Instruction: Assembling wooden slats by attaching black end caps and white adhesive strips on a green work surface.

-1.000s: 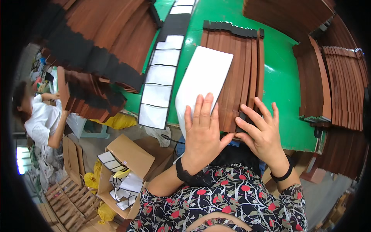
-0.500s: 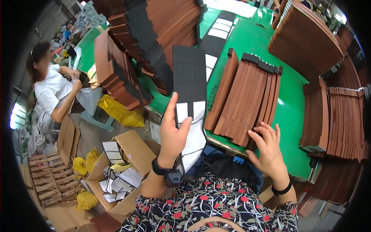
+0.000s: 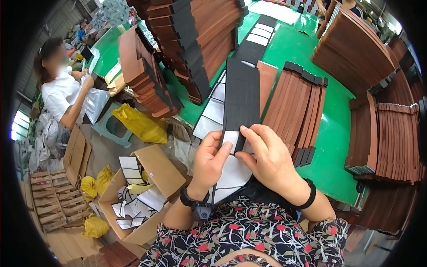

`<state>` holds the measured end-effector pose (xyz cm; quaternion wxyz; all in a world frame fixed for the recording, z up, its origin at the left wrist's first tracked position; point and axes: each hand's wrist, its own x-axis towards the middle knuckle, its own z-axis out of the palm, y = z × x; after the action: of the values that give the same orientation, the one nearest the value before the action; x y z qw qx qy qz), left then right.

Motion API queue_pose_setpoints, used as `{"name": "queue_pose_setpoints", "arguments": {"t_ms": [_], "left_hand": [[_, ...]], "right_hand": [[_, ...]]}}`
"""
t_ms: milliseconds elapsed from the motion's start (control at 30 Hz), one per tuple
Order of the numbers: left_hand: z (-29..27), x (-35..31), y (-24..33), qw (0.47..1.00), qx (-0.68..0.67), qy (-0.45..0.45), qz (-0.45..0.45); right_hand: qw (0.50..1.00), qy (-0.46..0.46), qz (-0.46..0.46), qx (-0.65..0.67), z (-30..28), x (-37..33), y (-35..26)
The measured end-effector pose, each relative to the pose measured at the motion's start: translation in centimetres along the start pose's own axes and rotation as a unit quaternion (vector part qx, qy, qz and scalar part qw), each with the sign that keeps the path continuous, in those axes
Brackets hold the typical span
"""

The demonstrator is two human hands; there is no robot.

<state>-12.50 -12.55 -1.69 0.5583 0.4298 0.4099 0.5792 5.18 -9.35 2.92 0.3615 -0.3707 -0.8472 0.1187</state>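
Note:
A black foam strip with white backing paper on its lower part is held upright in front of me. My left hand grips its left edge, thumb pressed on the white paper. My right hand is closed at the strip's right edge, thumb and forefinger pinching near where black meets white. To the right lies a row of brown slats with black pads on their far ends and on some near ends. Behind the strip a single brown slat partly shows.
Another black-and-white strip lies on the green table. Tall brown slat stacks stand behind, with more stacks at right. An open carton of white scraps sits on the floor at left. A person handles a plastic bag.
My right hand has left the brown slats and moved left to pinch the strip. The strip and my left hand have shifted to the right. Black pads now show at the slats' near ends.

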Motion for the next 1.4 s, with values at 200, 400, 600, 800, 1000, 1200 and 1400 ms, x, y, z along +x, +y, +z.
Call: {"name": "queue_pose_setpoints", "arguments": {"t_ms": [200, 400, 600, 800, 1000, 1200, 1400], "left_hand": [[0.2, -0.9, 0.3, 0.999, -0.038, 0.004, -0.004], [-0.2, -1.3, -0.6, 0.999, -0.031, 0.007, -0.007], [2.4, -1.6, 0.1, 0.993, 0.038, 0.040, 0.106], [1.2, -1.3, 1.4, 0.932, 0.328, 0.029, 0.151], [2.3, -1.3, 2.2, 0.724, 0.614, 0.120, 0.289], [5.0, -0.5, -0.2, 0.740, 0.631, -0.008, 0.232], [6.6, 0.5, -1.9, 0.732, 0.641, -0.093, 0.210]], "right_hand": [[0.999, -0.026, 0.010, 0.031, 0.1, -1.2, -0.4], [0.999, -0.040, -0.004, 0.008, -0.2, -1.5, -0.5], [0.996, 0.064, -0.065, 0.002, 0.9, -2.6, 0.1], [0.985, 0.158, -0.065, -0.025, -2.3, -2.5, 1.5], [0.978, 0.127, 0.159, 0.040, -7.3, -6.3, 4.8], [0.966, 0.029, 0.236, 0.099, -7.4, -8.6, 4.1], [0.987, 0.002, 0.144, -0.075, -6.0, -8.9, 4.9]]}}
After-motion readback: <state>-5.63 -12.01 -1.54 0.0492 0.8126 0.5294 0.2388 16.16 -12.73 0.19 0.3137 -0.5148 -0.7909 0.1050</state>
